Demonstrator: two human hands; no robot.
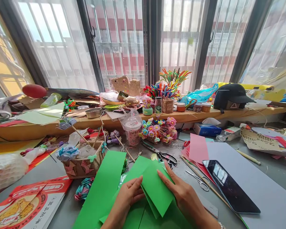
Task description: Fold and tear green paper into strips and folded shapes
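Observation:
A folded piece of green paper (157,189) lies on the table in front of me, on top of larger green sheets (102,187). My left hand (127,197) presses on the fold's left edge, fingers bent together and pointing up at it. My right hand (183,197) lies on the fold's right side, fingers stretched flat, the index finger along its upper right edge. Both hands touch the folded paper.
Black-handled scissors (165,156) and small silver scissors (200,181) lie just beyond the paper. A dark phone (230,187) rests on a grey sheet (264,190) at right. Pink paper (198,148), a basket of paper flowers (83,162), a plastic cup (132,128) and a cluttered wooden sill (193,115) surround.

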